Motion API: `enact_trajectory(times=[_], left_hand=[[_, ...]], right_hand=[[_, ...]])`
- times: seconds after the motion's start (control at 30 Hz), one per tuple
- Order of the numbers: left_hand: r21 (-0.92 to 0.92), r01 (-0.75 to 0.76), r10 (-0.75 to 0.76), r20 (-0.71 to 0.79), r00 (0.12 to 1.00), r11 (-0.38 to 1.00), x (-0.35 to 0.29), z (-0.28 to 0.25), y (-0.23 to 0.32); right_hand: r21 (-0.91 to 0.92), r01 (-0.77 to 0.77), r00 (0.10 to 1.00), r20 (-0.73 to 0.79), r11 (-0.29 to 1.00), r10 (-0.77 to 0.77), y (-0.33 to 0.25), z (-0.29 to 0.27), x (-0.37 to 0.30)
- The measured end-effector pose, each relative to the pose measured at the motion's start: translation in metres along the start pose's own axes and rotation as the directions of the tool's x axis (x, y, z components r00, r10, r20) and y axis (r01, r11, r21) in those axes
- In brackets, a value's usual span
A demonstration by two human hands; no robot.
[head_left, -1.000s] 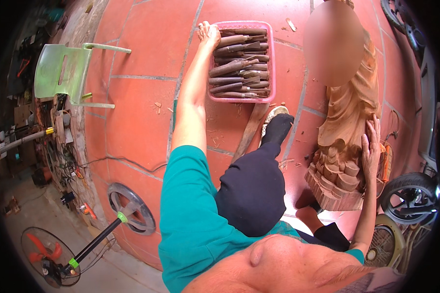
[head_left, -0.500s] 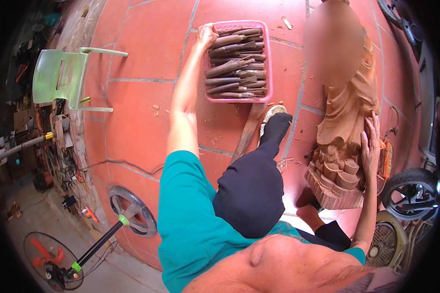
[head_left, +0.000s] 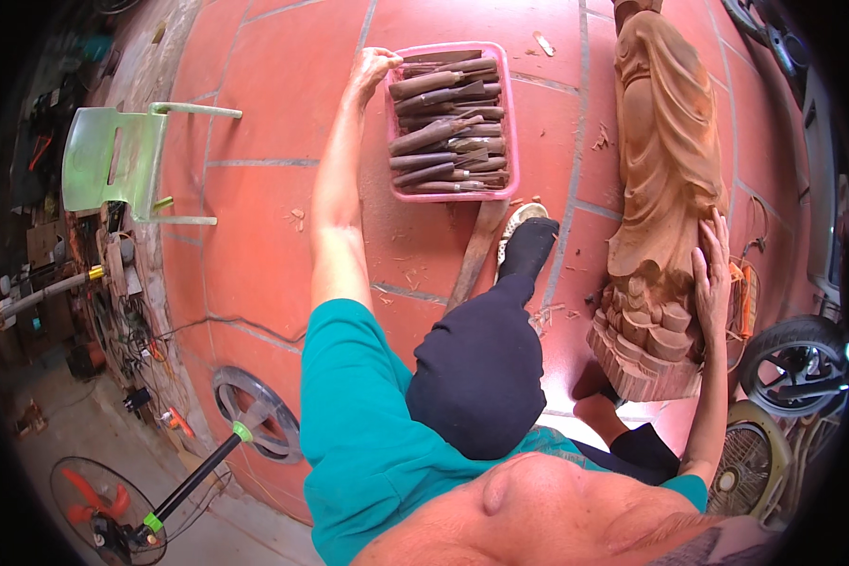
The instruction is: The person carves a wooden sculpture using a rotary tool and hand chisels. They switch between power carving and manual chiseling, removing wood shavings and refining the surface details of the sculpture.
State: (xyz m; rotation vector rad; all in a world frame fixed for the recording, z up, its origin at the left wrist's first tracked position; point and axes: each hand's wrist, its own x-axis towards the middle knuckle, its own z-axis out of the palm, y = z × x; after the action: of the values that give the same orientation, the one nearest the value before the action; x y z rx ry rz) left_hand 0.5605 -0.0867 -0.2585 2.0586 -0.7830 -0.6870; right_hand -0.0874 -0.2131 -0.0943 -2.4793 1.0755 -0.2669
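We see a green plastic chair (head_left: pixel 113 160) lying on its side well to the left of our left hand (head_left: pixel 372 66), and a standing fan (head_left: pixel 113 509) on the floor far below it, by our left side. A wooden mallet (head_left: pixel 476 253) lies just under the pink tray (head_left: pixel 509 123), between the tray and our shoe (head_left: pixel 528 236), and our dark trouser knee (head_left: pixel 481 368) sits between the two arms. Wood chips are scattered over the red floor tiles (head_left: pixel 264 255). A wheel (head_left: pixel 797 363) stands just right of our right hand (head_left: pixel 712 274).

Our left hand curls over the tray's upper left corner, fingers bent onto the rim and the nearest tool handle; we cannot tell whether it grips a tool or only the rim. The tray holds a stack of carving chisels (head_left: pixel 448 123) with dark wooden handles, lying crosswise, close-packed.

Our right hand lies flat, fingers spread, against the right flank of the wooden statue (head_left: pixel 665 170), which is pale orange-brown, draped in carved folds, on a petalled base.
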Motion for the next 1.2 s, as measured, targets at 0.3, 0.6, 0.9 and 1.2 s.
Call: enact_trajectory(times=[0.3,0.6,0.9,1.2], left_hand=[[-0.120,-0.082,0.057,-0.200,0.978,0.989,-0.012,0.014,-0.004],[-0.496,0.081,-0.103,-0.017,0.995,0.865,-0.060,-0.023,-0.009],[-0.289,0.101,-0.163,-0.198,0.967,0.952,-0.098,0.007,-0.061],[0.587,-0.295,0.471,-0.170,0.866,0.754,-0.115,0.052,0.000]], right_hand=[[0.032,-0.010,1.000,-0.017,0.999,0.011,-0.002,0.000,0.000],[0.001,-0.010,1.000,-0.018,1.000,0.010,-0.004,0.000,0.000],[0.019,0.007,1.000,-0.028,1.000,-0.007,0.002,0.001,0.000],[0.020,0.004,0.999,-0.034,1.000,-0.003,0.004,0.002,-0.002]])
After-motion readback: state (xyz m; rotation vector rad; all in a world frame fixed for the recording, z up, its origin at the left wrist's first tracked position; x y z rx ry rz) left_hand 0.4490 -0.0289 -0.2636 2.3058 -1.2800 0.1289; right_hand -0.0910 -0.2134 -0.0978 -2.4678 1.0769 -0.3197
